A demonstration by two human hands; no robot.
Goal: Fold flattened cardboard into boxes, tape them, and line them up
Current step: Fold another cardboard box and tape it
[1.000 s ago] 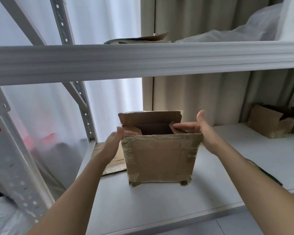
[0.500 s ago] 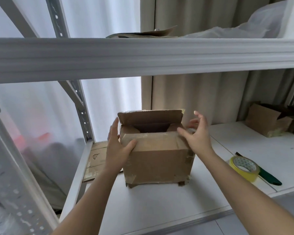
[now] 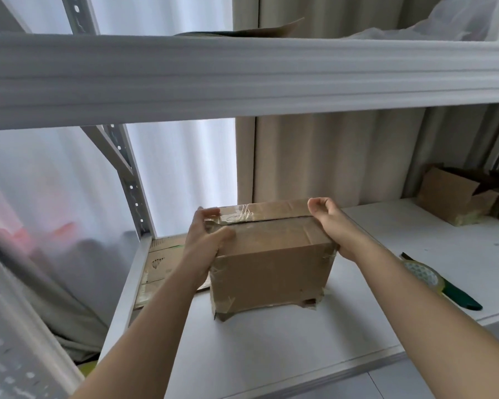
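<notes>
A brown, tape-patched cardboard box (image 3: 271,272) stands upright on the white shelf board (image 3: 271,347) of a pale grey metal rack, serving here as the landmark. Its two long top flaps are folded down and meet along a dark seam across the top; the far flap carries wrinkled clear tape.

The left hand (image 3: 206,240) clasps the box's upper left corner, fingers curled over the far flap's end and thumb pressed on the near flap. The right hand (image 3: 327,218) clasps the upper right corner, fingers curled over the far flap's edge, palm against the box's right side.

Left of the box, touching the shelf's edge, lies a flattened sheet of brown cardboard (image 3: 162,263), partly hidden by the left forearm. Right of the box, beyond the right forearm, lie a yellow-rimmed roll of clear tape (image 3: 424,276) and, just beside it, a dark green handled tool (image 3: 458,299) whose type cannot be made out. Farther right and toward the back, well apart from the box, sits an open brown cardboard carton (image 3: 455,194). Above the box runs the rack's pale grey upper shelf beam (image 3: 242,76); behind it hang beige curtains (image 3: 329,156).
</notes>
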